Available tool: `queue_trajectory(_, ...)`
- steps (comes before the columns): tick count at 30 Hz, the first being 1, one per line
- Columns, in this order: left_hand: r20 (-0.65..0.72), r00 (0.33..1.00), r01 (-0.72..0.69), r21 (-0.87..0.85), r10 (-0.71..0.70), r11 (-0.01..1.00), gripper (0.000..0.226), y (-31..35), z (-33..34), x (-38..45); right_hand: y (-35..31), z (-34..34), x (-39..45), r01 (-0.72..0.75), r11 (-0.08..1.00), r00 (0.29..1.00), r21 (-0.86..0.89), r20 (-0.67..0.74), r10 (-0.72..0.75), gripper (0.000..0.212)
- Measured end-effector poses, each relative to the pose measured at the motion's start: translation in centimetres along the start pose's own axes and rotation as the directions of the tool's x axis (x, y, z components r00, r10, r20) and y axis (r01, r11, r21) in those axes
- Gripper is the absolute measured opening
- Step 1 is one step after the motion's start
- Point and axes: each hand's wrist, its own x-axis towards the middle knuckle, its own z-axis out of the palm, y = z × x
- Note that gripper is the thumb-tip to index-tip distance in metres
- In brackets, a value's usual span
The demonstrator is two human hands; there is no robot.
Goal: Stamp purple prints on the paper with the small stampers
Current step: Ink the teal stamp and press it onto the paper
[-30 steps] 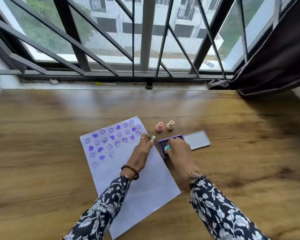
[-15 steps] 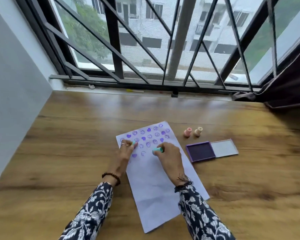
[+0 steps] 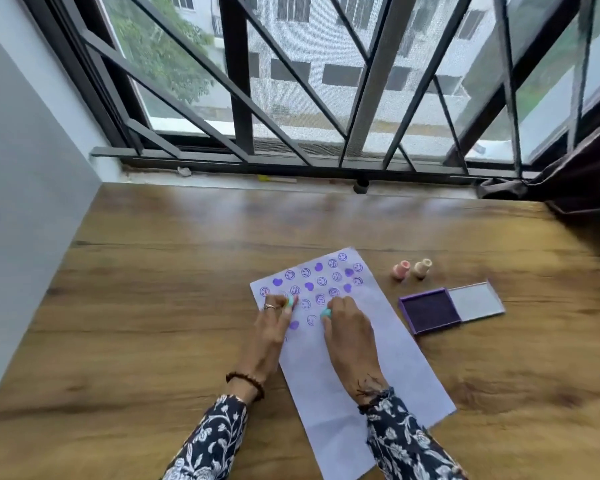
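Note:
A white sheet of paper (image 3: 329, 368) lies on the wooden table, its far half covered with several purple smiley and heart prints. My right hand (image 3: 347, 327) is closed around a small teal stamper (image 3: 325, 313) and holds it down on the paper. My left hand (image 3: 274, 320) grips another small stamper (image 3: 291, 301), teal and pink, at the paper's left edge. The open purple ink pad (image 3: 430, 310) with its clear lid (image 3: 476, 301) sits to the right of the paper. Two more small stampers, one pink (image 3: 401, 270) and one cream (image 3: 422, 268), stand behind the pad.
The wooden table (image 3: 153, 306) runs up to a window sill with a dark metal grille (image 3: 291, 98). A grey wall (image 3: 21, 202) bounds the left side. A dark curtain (image 3: 582, 181) hangs at the far right.
My right hand left the ink pad and brought the teal stamper leftward onto the paper. The view swung so the paper now sits further right.

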Motion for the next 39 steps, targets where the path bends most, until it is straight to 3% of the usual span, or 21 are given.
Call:
queue_trajectory(3, 0.084, 0.989, -0.124, 0.001, 0.123, 0.992, 0.013, -0.2, -0.6, -0.6, -0.6, -0.2, 1.0, 0.033, 0.996, 0.998, -0.082, 0.061, -0.028, 0.02)
queue_trajectory(10, 0.097, 0.989, -0.106, -0.063, 0.112, 0.992, 0.01, 0.3, -0.9, -1.0, -0.4, -0.9, 2.5, 0.164, 0.97, 0.974, -0.182, 0.188, -0.129, 0.017)
queue_trajectory(14, 0.099, 0.99, -0.096, -0.047, 0.1, 0.994, 0.009, 1.1, -1.4, -1.3, -0.1, -1.2, 2.8, 0.149, 0.982, 0.972, -0.114, 0.199, -0.124, 0.017)
queue_trajectory(17, 0.037, 0.989, -0.144, -0.053, 0.146, 0.988, 0.008, 2.2, -1.8, -1.8, 0.8, -2.2, 2.6, -0.031, 0.984, 0.991, 0.175, 0.136, 0.007, 0.016)
queue_trajectory(19, -0.039, 0.982, -0.185, -0.073, 0.182, 0.98, 0.011, 3.2, -2.1, -2.3, 1.3, -3.5, 1.8, -0.182, 0.859, 0.982, 0.479, 0.052, 0.18, 0.013)
queue_trajectory(22, -0.064, 0.986, -0.162, -0.184, 0.153, 0.969, 0.008, 4.1, -2.2, -3.3, 2.3, -5.3, -0.4, -0.233, 0.587, 0.946, 0.775, 0.041, 0.322, 0.007)
queue_trajectory(25, 0.028, 0.999, 0.035, -0.42, -0.025, 0.907, 0.014, 5.0, -1.4, -4.8, 2.9, -6.7, -2.4, -0.258, 0.394, 0.935, 0.882, 0.126, 0.331, 0.006)
queue_trajectory(29, 0.149, 0.975, 0.217, -0.522, -0.162, 0.825, 0.014, 6.4, 0.6, -6.5, 3.2, -7.9, -4.4, -0.274, 0.295, 0.944, 0.915, 0.196, 0.266, 0.008)
queue_trajectory(33, 0.244, 0.948, 0.307, -0.532, -0.204, 0.789, 0.021, 7.6, 2.4, -7.6, 3.2, -8.5, -5.8, -0.203, 0.352, 0.972, 0.914, 0.146, 0.182, 0.015)
queue_trajectory(39, 0.304, 0.93, 0.348, -0.537, -0.209, 0.769, 0.015, 9.3, 5.0, -8.8, 4.2, -10.0, -6.6, -0.076, 0.617, 0.991, 0.783, -0.011, 0.137, 0.013)
